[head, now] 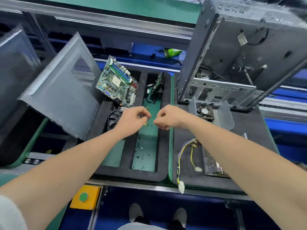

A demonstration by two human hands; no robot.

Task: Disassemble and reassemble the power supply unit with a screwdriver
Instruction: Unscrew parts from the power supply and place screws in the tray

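The power supply unit lies apart on the dark mat at the right. Its grey cover with the fan (206, 112) stands behind my right wrist, and its mesh-sided base (210, 161) is partly hidden under my right forearm. The unit's yellow and black cables (182, 156) trail toward the front edge. Both hands hover close together over the middle slot of the black foam tray (163, 146), where several small screws (141, 151) lie on green lining. My left hand (133, 119) has its fingers curled and pinches something tiny, seemingly a screw. My right hand (167, 117) pinches thumb to forefinger the same way. No screwdriver shows.
A motherboard (117, 83) leans in the tray's left slot above a black fan (114, 119). A dark card (157, 87) stands in the middle slot. A grey side panel (61, 90) leans at the left. The open computer case (232, 63) towers at the right. A yellow button box (84, 198) sits below.
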